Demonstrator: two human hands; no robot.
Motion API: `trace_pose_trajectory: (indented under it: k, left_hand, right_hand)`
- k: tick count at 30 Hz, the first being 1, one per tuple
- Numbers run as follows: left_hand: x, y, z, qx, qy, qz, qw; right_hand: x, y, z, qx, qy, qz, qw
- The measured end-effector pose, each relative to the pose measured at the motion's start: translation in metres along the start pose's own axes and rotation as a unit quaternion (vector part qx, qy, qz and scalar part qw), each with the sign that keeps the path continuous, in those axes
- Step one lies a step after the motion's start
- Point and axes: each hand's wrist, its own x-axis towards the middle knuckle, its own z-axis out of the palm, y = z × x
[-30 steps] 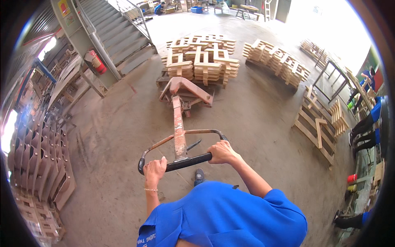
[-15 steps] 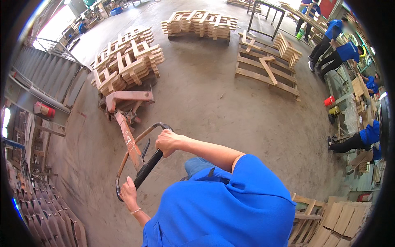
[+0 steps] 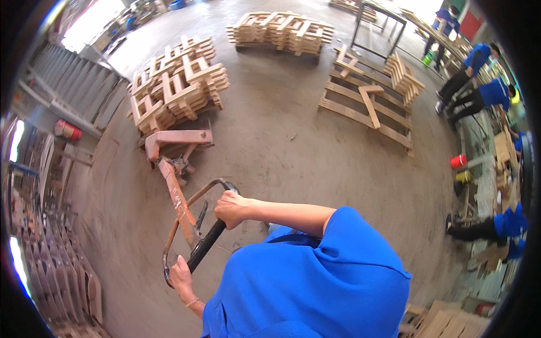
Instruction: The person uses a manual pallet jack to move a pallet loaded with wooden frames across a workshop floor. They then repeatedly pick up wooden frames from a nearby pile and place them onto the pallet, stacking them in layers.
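Both hands, left hand [image 3: 181, 277] and right hand [image 3: 230, 207], clasp the pallet jack handle [image 3: 204, 248], whose tiller [image 3: 176, 198] runs toward eleven o'clock to the stacked timber [image 3: 174, 90].

flat wooden pallet [image 3: 369, 107], red bucket [image 3: 457, 161]

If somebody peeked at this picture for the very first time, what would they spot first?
Probably the person's two hands, left hand and right hand, gripping the black looped handle of a worn orange pallet jack in the lower middle. Just beyond it, upper left, sits a big stack of pale wooden frame pieces on the grey concrete floor. Blue-clad workers line the right edge.
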Motion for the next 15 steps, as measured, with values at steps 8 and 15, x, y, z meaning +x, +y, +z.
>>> trace_pose_trajectory:
  k: [8, 15]
  left_hand:
    - [-0.091, 0.064, -0.006, 0.016, 0.011, -0.018, 1.0]
    - [-0.143, 0.111, 0.011, -0.026, -0.007, -0.055, 0.998]
  right_hand:
    - [-0.087, 0.01, -0.01, 0.021, -0.007, -0.018, 1.0]
    - [-0.142, 0.026, -0.019, 0.012, -0.035, -0.012, 0.999]
